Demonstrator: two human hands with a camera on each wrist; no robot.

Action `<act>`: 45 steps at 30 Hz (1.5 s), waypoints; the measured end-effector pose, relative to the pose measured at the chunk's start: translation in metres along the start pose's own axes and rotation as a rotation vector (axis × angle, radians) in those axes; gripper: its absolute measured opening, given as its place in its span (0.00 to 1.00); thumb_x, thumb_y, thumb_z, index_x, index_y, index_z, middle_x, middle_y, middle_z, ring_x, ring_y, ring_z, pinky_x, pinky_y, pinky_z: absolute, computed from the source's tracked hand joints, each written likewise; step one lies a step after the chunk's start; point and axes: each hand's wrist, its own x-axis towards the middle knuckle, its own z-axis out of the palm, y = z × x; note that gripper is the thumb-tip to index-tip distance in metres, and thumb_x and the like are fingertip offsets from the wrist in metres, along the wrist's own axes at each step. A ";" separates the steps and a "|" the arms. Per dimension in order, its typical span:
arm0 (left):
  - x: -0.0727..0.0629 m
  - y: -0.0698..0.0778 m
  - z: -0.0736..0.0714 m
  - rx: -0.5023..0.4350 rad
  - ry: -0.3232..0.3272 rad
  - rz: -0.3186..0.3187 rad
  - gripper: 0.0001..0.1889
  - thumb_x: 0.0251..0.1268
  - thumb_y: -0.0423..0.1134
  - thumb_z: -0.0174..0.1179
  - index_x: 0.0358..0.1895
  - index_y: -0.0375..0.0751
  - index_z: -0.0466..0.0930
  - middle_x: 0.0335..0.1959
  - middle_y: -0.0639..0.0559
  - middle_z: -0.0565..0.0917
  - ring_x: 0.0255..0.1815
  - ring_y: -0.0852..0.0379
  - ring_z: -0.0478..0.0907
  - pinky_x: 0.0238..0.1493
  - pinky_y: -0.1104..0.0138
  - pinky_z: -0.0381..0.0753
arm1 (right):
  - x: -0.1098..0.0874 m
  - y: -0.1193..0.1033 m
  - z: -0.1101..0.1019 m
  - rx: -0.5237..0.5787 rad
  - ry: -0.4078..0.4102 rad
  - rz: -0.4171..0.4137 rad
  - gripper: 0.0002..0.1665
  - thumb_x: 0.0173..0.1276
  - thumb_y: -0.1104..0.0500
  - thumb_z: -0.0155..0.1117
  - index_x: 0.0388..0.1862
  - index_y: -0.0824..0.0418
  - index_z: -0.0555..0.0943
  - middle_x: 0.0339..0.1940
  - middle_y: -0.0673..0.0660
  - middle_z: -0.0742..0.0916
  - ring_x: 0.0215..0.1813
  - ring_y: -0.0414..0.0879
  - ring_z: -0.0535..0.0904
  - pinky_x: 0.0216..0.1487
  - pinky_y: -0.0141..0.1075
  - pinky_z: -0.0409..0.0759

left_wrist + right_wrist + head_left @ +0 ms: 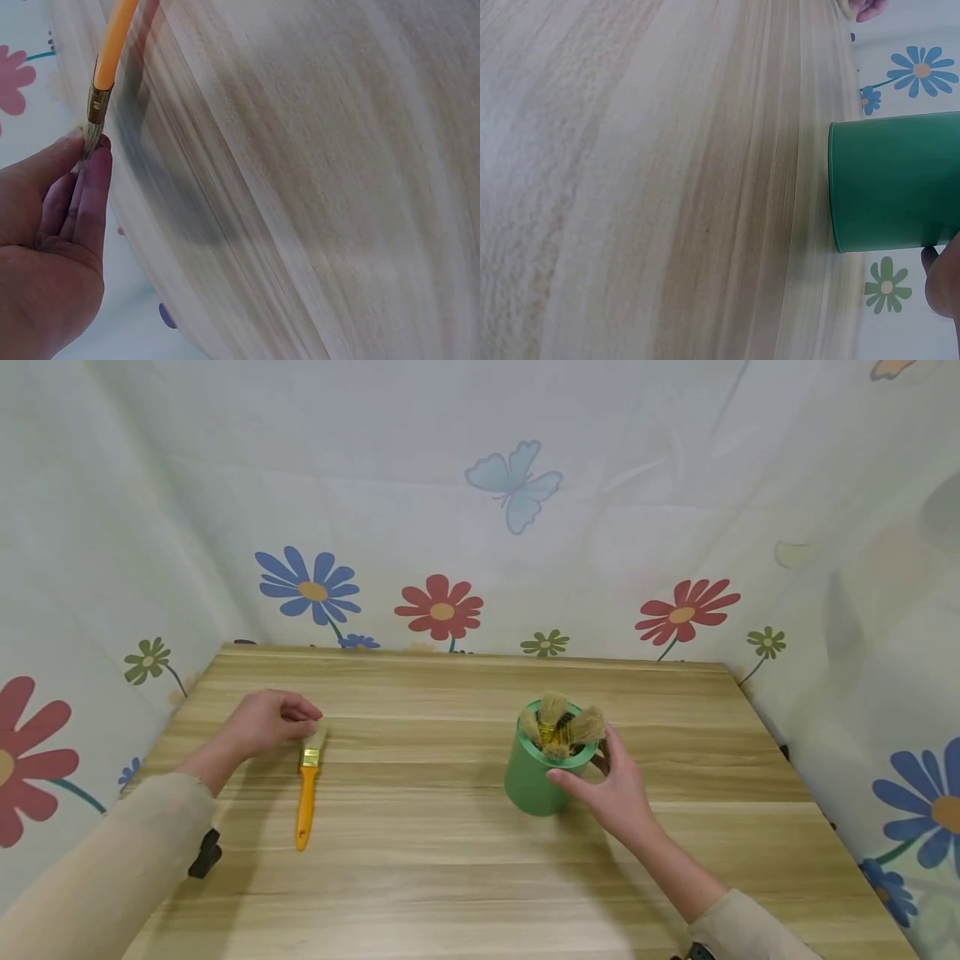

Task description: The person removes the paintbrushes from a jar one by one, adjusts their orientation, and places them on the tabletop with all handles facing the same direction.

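My left hand (272, 723) pinches the bristle end of a flat paintbrush (308, 785) between thumb and fingers. Its yellow-orange handle (116, 41) points toward me in the head view, and a gold metal band joins handle and pale bristles. On the right, my right hand (611, 785) grips a green cylindrical cup (536, 781) near its rim, thumb on the near side and fingers behind. Several brushes (558, 727) stand in the cup with their bristles up; their handles are hidden inside. In the right wrist view the cup (896, 184) shows its side and base, with only part of the hand at the edge.
A wood-grain table (420, 860) lies under both hands. Behind and beside it hangs a pale cloth (375, 468) printed with flowers and a butterfly, close to the table's back and side edges.
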 end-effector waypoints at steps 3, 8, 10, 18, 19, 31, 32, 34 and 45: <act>0.002 -0.002 0.000 0.010 0.003 0.000 0.12 0.71 0.35 0.72 0.52 0.34 0.89 0.42 0.47 0.90 0.42 0.51 0.85 0.45 0.63 0.85 | 0.000 0.000 0.000 -0.003 -0.001 0.005 0.53 0.63 0.57 0.85 0.81 0.57 0.65 0.77 0.57 0.76 0.80 0.55 0.69 0.79 0.55 0.70; 0.003 -0.006 0.001 0.019 0.000 -0.030 0.12 0.72 0.36 0.72 0.53 0.33 0.89 0.42 0.45 0.90 0.43 0.49 0.84 0.49 0.56 0.87 | 0.000 0.000 0.000 -0.009 -0.003 0.007 0.53 0.63 0.56 0.85 0.82 0.57 0.65 0.77 0.57 0.76 0.80 0.55 0.69 0.79 0.55 0.70; 0.004 -0.007 0.002 0.017 -0.002 -0.047 0.13 0.72 0.36 0.71 0.53 0.33 0.89 0.43 0.44 0.90 0.44 0.48 0.84 0.51 0.54 0.88 | 0.000 0.000 0.000 -0.013 -0.003 0.006 0.53 0.63 0.56 0.85 0.82 0.57 0.65 0.77 0.57 0.76 0.80 0.55 0.69 0.79 0.55 0.70; 0.010 -0.012 0.000 0.030 -0.013 -0.059 0.12 0.72 0.36 0.71 0.53 0.33 0.89 0.43 0.44 0.90 0.43 0.49 0.84 0.50 0.56 0.88 | 0.000 0.000 -0.001 -0.027 0.002 0.009 0.53 0.63 0.55 0.85 0.81 0.56 0.65 0.77 0.57 0.76 0.80 0.55 0.70 0.79 0.55 0.70; 0.011 -0.012 -0.001 0.035 -0.014 -0.054 0.12 0.72 0.36 0.71 0.53 0.33 0.89 0.43 0.44 0.90 0.42 0.49 0.84 0.49 0.56 0.87 | 0.000 0.000 -0.001 -0.028 0.002 0.009 0.53 0.63 0.55 0.85 0.81 0.56 0.66 0.77 0.57 0.76 0.80 0.55 0.70 0.79 0.55 0.70; 0.011 -0.016 -0.005 0.065 -0.013 -0.040 0.12 0.72 0.36 0.71 0.52 0.32 0.88 0.41 0.44 0.90 0.40 0.50 0.83 0.48 0.55 0.86 | 0.000 -0.001 -0.001 -0.028 0.000 0.007 0.53 0.63 0.54 0.85 0.81 0.56 0.66 0.76 0.57 0.77 0.79 0.55 0.70 0.79 0.55 0.70; 0.011 -0.016 -0.005 0.065 -0.011 -0.042 0.12 0.72 0.36 0.71 0.52 0.32 0.88 0.41 0.44 0.90 0.40 0.50 0.83 0.48 0.55 0.86 | 0.000 -0.001 -0.001 -0.026 0.001 0.008 0.53 0.63 0.54 0.85 0.81 0.56 0.66 0.76 0.57 0.77 0.79 0.55 0.70 0.79 0.55 0.70; 0.010 -0.015 -0.004 0.064 -0.004 -0.047 0.13 0.72 0.36 0.71 0.53 0.32 0.88 0.42 0.43 0.90 0.41 0.49 0.83 0.49 0.54 0.87 | 0.000 0.000 -0.001 -0.025 -0.001 0.010 0.53 0.63 0.54 0.85 0.81 0.56 0.66 0.77 0.57 0.76 0.79 0.55 0.70 0.79 0.55 0.70; 0.010 -0.014 0.002 0.048 0.031 -0.044 0.13 0.73 0.37 0.70 0.55 0.33 0.88 0.46 0.41 0.90 0.44 0.46 0.84 0.54 0.50 0.88 | 0.001 0.002 -0.002 -0.026 0.003 0.007 0.52 0.62 0.54 0.86 0.80 0.55 0.67 0.76 0.56 0.77 0.79 0.54 0.70 0.78 0.55 0.71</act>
